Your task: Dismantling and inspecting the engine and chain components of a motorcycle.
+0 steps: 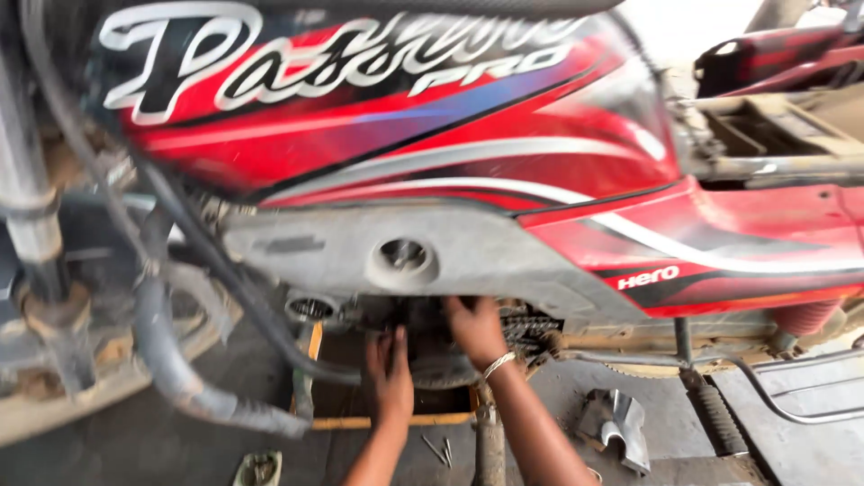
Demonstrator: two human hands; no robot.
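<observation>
Head view: a red motorcycle with a painted fuel tank (378, 99) and red side panel (720, 252) stands over a concrete floor (108, 450), seen from above and blurred by motion. Both hands reach under the grey engine-side cover (360, 252) to the dark engine casing (432, 346) low in the frame. The left hand (389, 373) lies flat against its near face, fingers spread and holding nothing; the right hand (475, 328), wearing a metal bangle (498, 364), presses on its upper edge beside the drive chain (531, 333), its grip hidden, so open or closed cannot be told. The casing appears rigid, heavy and greasy, likely slippery; its outer rim offers the firmest hold. A loose metal bracket (616, 423) lies nearby.
</observation>
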